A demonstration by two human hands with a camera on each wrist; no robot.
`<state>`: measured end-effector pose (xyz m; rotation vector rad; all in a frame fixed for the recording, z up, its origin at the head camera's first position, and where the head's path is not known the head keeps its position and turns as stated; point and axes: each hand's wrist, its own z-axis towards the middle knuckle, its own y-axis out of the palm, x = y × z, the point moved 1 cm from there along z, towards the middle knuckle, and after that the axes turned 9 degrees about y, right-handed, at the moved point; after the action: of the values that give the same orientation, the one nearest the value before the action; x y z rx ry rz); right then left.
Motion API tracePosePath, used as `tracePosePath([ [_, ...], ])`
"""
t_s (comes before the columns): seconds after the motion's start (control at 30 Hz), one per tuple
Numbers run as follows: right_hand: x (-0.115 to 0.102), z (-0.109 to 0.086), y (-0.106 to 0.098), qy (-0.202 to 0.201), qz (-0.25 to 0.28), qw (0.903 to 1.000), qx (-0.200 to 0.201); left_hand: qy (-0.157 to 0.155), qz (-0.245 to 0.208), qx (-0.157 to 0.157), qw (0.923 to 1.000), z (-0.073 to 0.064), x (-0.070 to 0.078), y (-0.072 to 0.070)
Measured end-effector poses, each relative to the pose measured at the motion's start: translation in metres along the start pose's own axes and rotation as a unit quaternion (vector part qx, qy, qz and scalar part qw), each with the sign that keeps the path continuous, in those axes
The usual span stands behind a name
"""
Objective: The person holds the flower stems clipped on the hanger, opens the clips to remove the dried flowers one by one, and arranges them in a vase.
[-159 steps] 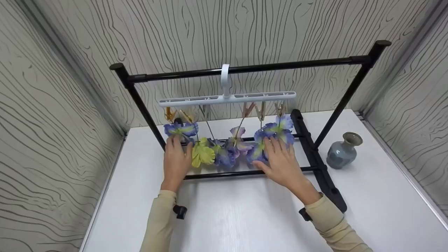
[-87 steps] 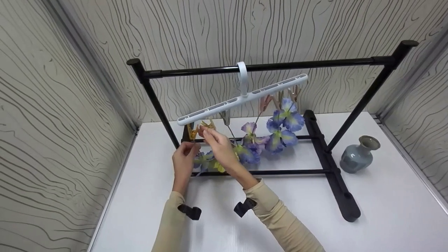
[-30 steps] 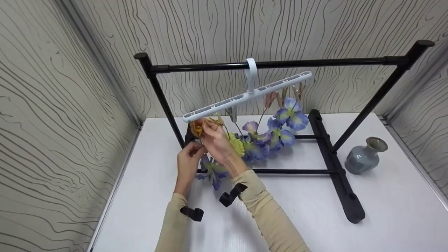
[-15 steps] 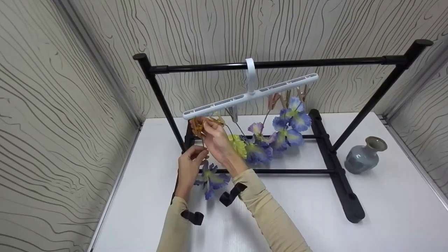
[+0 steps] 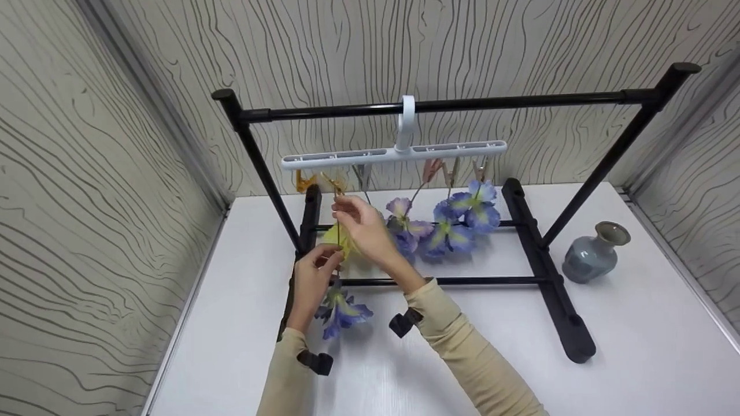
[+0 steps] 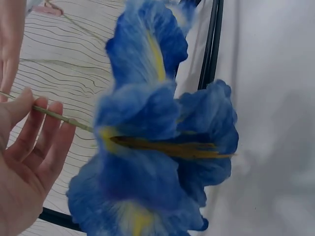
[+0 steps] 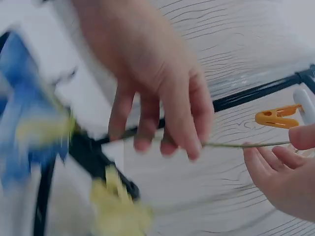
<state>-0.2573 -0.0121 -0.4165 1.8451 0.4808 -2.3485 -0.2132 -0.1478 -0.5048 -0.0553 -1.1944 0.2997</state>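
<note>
A blue-violet artificial iris hangs head down at the front left of the rack; it fills the left wrist view. My left hand pinches its thin stem between thumb and fingers. Higher up, my right hand has its thumb and fingers at the stem's upper end, seen at the edge of the right wrist view. On the white hanger, the leftmost orange clip holds nothing. A yellow flower, partly behind my right hand, hangs just behind. Further right, other irises hang from clips.
The hanger hooks over the top bar of a black rack. A grey-blue vase stands right of the rack's foot. Patterned panels enclose the white table.
The iris has come out of the left orange clip and moved down towards the front. My right hand has gone from that clip to the stem. The hanger has swung back nearly level.
</note>
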Motion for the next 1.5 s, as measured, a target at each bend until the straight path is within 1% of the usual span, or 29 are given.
tracePosePath([
  [0.03,0.0,-0.004,-0.003,-0.052,-0.07,0.9959,0.024,0.007,0.004,-0.004,1.0,0.0,0.0,0.001],
  [0.07,0.001,-0.007,-0.007,-0.107,-0.137,0.9835,0.049,0.014,0.008,-0.007,0.9998,-0.001,0.0,0.002],
  [0.1,0.001,-0.011,-0.01,-0.163,-0.195,0.9644,0.074,0.022,0.011,-0.011,0.9996,-0.002,0.001,0.003],
  [0.17,0.002,-0.017,-0.016,-0.263,-0.272,0.9186,0.113,0.035,0.014,-0.02,0.9991,-0.003,0.003,0.005],
  [0.23,0.004,-0.022,-0.022,-0.336,-0.319,0.8761,0.135,0.043,0.017,-0.029,0.9985,-0.005,0.004,0.007],
  [0.27,0.004,-0.024,-0.024,-0.362,-0.335,0.8585,0.14,0.045,0.017,-0.034,0.9982,-0.005,0.005,0.008],
  [0.33,0.004,-0.029,-0.03,-0.4,-0.372,0.8261,0.138,0.051,0.017,-0.045,0.9975,-0.006,0.006,0.011],
  [0.4,0.004,-0.032,-0.035,-0.424,-0.428,0.789,0.12,0.055,0.026,-0.054,0.9967,-0.005,0.007,0.013],
  [0.47,0.004,-0.035,-0.04,-0.434,-0.493,0.748,0.096,0.061,0.033,-0.063,0.9956,-0.005,0.008,0.014],
  [0.53,0.007,-0.036,-0.045,-0.435,-0.546,0.7122,0.075,0.067,0.044,-0.068,0.9944,-0.005,0.009,0.015],
  [0.57,0.008,-0.037,-0.046,-0.434,-0.565,0.6984,0.066,0.069,0.049,-0.07,0.9939,-0.005,0.009,0.014],
  [0.63,0.011,-0.038,-0.05,-0.431,-0.593,0.6769,0.062,0.075,0.055,-0.076,0.9928,-0.006,0.008,0.013],
  [0.67,0.013,-0.038,-0.051,-0.428,-0.601,0.6722,0.061,0.075,0.058,-0.078,0.9924,-0.006,0.008,0.013],
  [0.73,0.013,-0.039,-0.054,-0.421,-0.613,0.6658,0.062,0.08,0.061,-0.084,0.9914,-0.006,0.007,0.013],
  [0.83,0.013,-0.042,-0.056,-0.399,-0.633,0.6602,0.065,0.09,0.077,-0.091,0.9888,-0.005,0.007,0.014],
  [0.93,0.011,-0.046,-0.059,-0.357,-0.658,0.6607,0.051,0.107,0.112,-0.094,0.9834,-0.004,0.007,0.015],
  [0.97,0.011,-0.048,-0.06,-0.34,-0.667,0.6619,0.04,0.113,0.129,-0.095,0.9806,-0.004,0.007,0.016],
  [1.0,0.012,-0.049,-0.061,-0.321,-0.674,0.6654,0.027,0.118,0.146,-0.095,0.9777,-0.003,0.007,0.016],
  [1.03,0.012,-0.051,-0.062,-0.302,-0.678,0.6706,0.012,0.127,0.163,-0.095,0.9738,-0.003,0.007,0.017],
  [1.07,0.012,-0.052,-0.063,-0.283,-0.678,0.6786,-0.004,0.133,0.178,-0.096,0.9702,-0.003,0.006,0.017],
  [1.17,0.015,-0.055,-0.066,-0.222,-0.666,0.7105,-0.053,0.148,0.219,-0.101,0.9591,-0.004,0.006,0.02],
  [1.23,0.016,-0.056,-0.067,-0.191,-0.65,0.7319,-0.076,0.157,0.239,-0.103,0.9528,-0.005,0.006,0.022],
  [1.27,0.017,-0.056,-0.068,-0.177,-0.642,0.7411,-0.084,0.16,0.246,-0.101,0.9506,-0.006,0.006,0.024],
  [1.33,0.02,-0.056,-0.071,-0.164,-0.629,0.7541,-0.092,0.174,0.253,-0.09,0.9473,-0.006,0.007,0.026],
  [1.37,0.021,-0.056,-0.072,-0.161,-0.623,0.7597,-0.093,0.185,0.254,-0.08,0.946,-0.006,0.007,0.027],
  [1.43,0.024,-0.056,-0.075,-0.159,-0.613,0.769,-0.09,0.211,0.248,-0.052,0.9441,-0.006,0.008,0.03],
  [1.5,0.026,-0.055,-0.078,-0.158,-0.601,0.7788,-0.086,0.247,0.229,-0.018,0.9415,-0.007,0.009,0.032],
])
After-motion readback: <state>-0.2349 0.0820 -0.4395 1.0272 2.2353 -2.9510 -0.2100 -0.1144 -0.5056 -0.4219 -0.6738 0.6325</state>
